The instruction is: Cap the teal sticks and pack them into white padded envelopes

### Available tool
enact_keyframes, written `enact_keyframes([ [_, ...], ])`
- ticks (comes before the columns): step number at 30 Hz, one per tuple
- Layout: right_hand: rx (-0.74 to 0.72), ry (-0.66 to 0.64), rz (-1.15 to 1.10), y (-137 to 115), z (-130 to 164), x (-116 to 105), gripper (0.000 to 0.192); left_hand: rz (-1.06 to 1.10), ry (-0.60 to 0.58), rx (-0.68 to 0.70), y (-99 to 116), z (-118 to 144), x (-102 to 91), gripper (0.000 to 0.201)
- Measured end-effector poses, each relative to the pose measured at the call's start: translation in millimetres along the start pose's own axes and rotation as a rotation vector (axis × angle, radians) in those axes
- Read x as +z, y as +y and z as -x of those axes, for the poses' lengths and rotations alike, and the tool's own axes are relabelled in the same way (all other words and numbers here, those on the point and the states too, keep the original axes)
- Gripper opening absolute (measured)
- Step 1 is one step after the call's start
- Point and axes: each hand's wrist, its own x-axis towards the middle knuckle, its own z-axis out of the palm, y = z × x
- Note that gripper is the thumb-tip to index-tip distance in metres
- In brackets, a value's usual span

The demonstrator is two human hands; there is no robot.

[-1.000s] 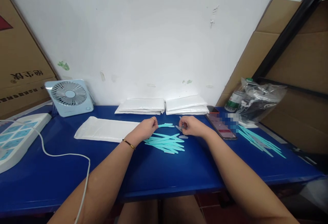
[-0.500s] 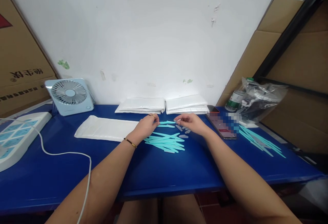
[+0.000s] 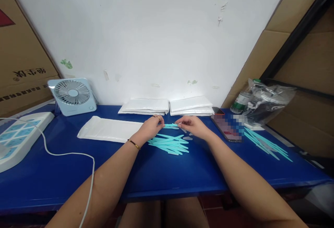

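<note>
My left hand is closed in a pinch on one end of a turquoise eyebrow razor, held level above the blue table. My right hand pinches at the razor's other end, its fingertips around what looks like a small clear blade cover, mostly hidden by the fingers. Just below the hands lies a loose pile of turquoise eyebrow razors. Several clear blade covers are scattered beside and partly under my right hand.
A white padded pouch lies left of my left hand. Stacked white pouches stand by the wall. A phone, more razors and a plastic bag are right. A fan, power strip and white cable are left.
My right hand has moved slightly left, closer to my left hand along the razor. The view has shifted a little; the pile stays put.
</note>
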Motion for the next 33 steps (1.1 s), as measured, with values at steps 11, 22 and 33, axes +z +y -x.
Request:
enact_keyframes([
  [11, 0.036, 0.069, 0.465, 9, -5, -8, 0.014, -0.196, -0.006, -0.107, 5, 3, 0.5, 0.024],
  [22, 0.196, 0.110, 0.166, 16, -4, -13, 0.010, -0.137, -0.212, 0.113, 24, 11, 11.0, 0.011],
  [33, 0.293, 0.064, -0.485, -2, 4, -24, 0.032, -0.333, -0.104, 0.163, 29, 9, 12.0, 0.015],
])
